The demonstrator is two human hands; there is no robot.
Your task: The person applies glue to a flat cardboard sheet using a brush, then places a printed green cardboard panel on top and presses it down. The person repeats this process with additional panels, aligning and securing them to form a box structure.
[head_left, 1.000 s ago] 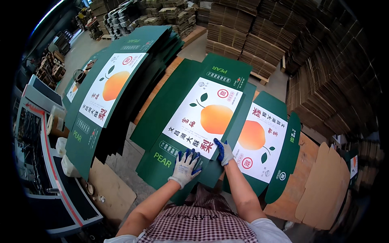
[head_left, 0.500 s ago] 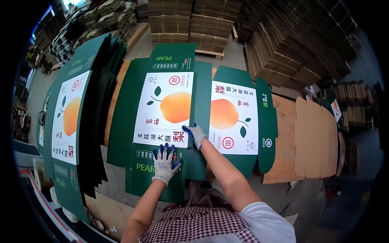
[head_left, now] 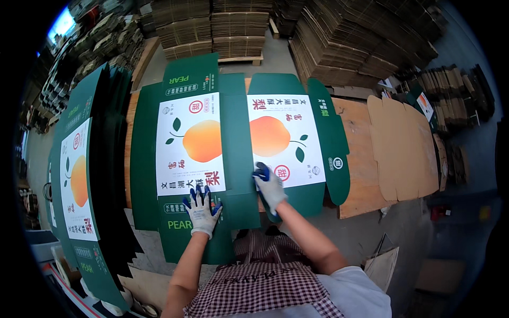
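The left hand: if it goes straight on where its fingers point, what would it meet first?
The left hand would likely meet the white panel, whose lower edge it reaches, then the orange pear printed there; exact depth is unclear.

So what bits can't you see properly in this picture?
All in the head view:
Green card under the left hand: the hand covers it.
Much of the palm of the right hand: its back hides it.
Much of the table: the card covers it.
Tops of the brown stacks: cut off by the upper edge.
Far piles, upper left: too blurry to name.
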